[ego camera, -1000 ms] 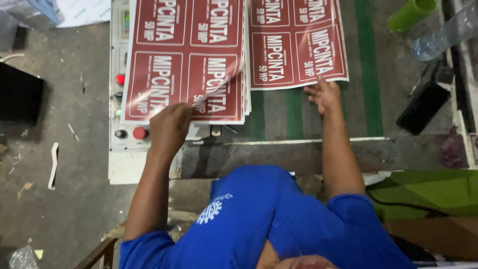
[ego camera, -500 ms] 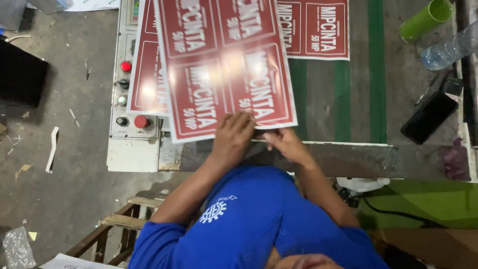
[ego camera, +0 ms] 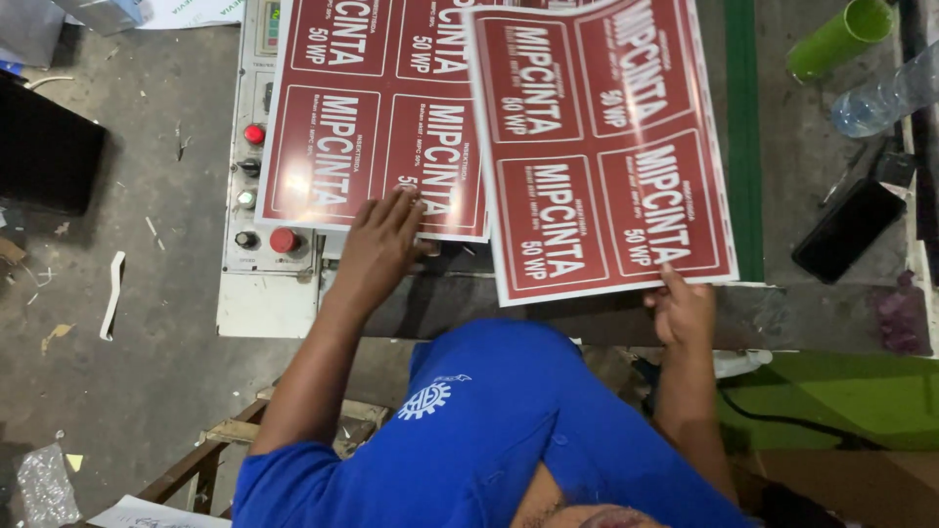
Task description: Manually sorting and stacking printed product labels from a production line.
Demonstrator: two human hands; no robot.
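Head view: red sheet now rightward.

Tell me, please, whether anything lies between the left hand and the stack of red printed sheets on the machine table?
Nothing visible does. The left hand already rests with its fingers on the near edge of the stack of red printed sheets. The single red printed sheet held by the right hand overlaps only the stack's right side.

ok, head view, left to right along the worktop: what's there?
Control panel with red buttons → left hand on the stack of red sheets → lifted red sheet held by right hand → black phone.
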